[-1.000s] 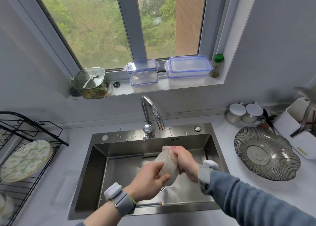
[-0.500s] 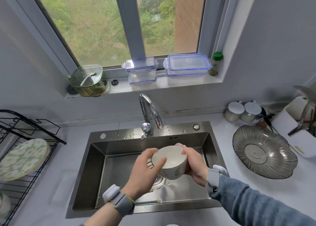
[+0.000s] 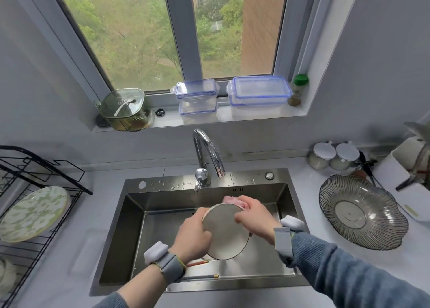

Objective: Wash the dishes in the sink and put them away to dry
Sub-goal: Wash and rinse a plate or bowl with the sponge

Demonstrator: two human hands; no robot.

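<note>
Soft daylight enters through the window (image 3: 176, 32); shadows are faint, hands slightly motion-blurred, and straight edges bow outward near the borders.

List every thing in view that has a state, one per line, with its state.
bowl: held over the sink, tilted
left hand: grips the bowl's left side
right hand: presses a pink cloth on the bowl's rim
faucet: no water visible
sink: chopsticks lying inside
drying rack: holds a floral plate, leaning
two clear containers: lids on
glass dish: upright on the counter
</note>
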